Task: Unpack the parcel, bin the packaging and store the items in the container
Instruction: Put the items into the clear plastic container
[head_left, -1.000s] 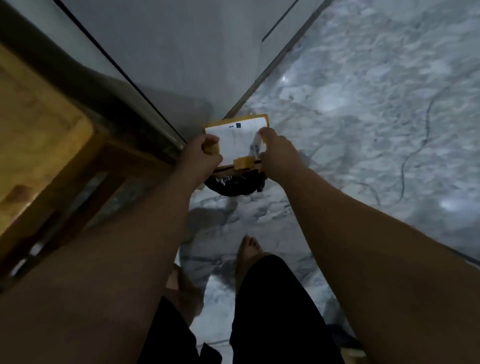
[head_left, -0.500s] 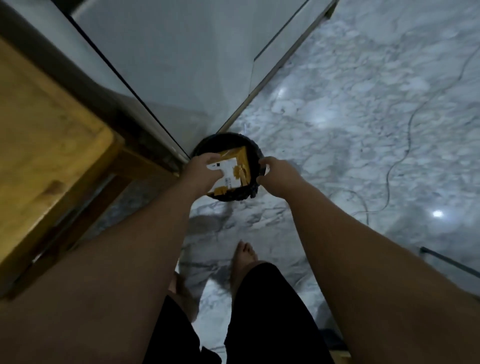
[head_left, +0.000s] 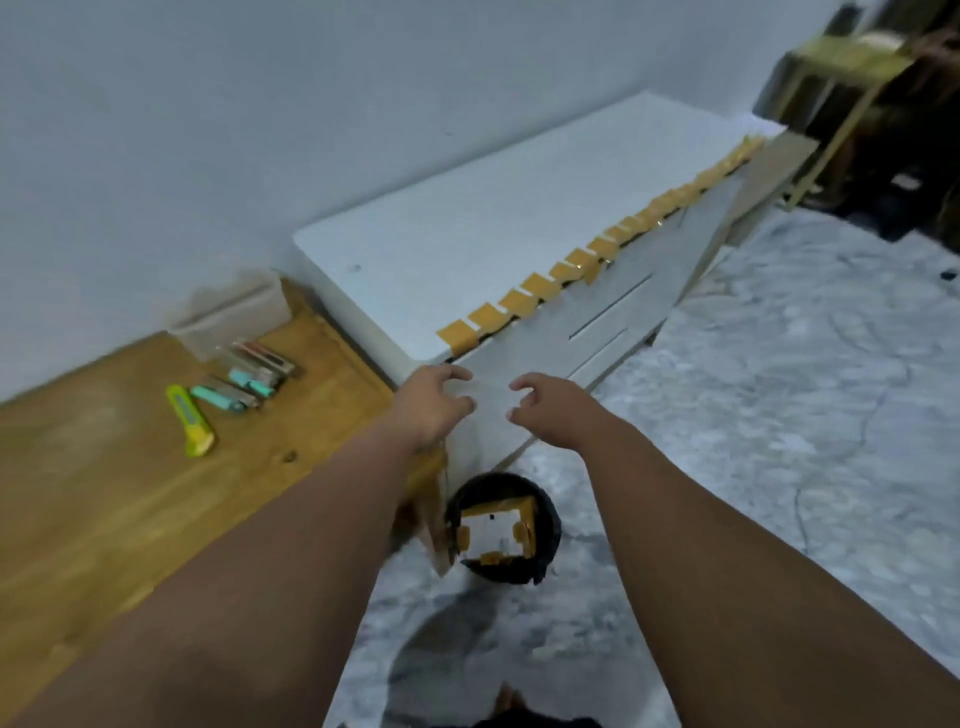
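The yellow-and-white parcel packaging (head_left: 497, 532) lies inside the small black bin (head_left: 545, 522) on the floor. Both hands hover above it, held out in front of me. My left hand (head_left: 434, 402) and my right hand (head_left: 553, 410) are empty, fingers curled apart. On the wooden table (head_left: 104, 509) to the left lie several unpacked items, teal and dark pens or tools (head_left: 244, 384), beside a yellow-green utility knife (head_left: 190, 421). A clear plastic container (head_left: 231, 314) stands behind them against the wall.
A white cabinet (head_left: 467, 249) with a row of yellow tape strips (head_left: 587, 260) along its front edge stands right of the table. Marble floor (head_left: 779, 415) spreads to the right. Dark shelving (head_left: 883, 104) is at the far right.
The packaging was pushed down into the bin and both hands let go of it. My hands rose away from the bin and the view swung up to the table and cabinet.
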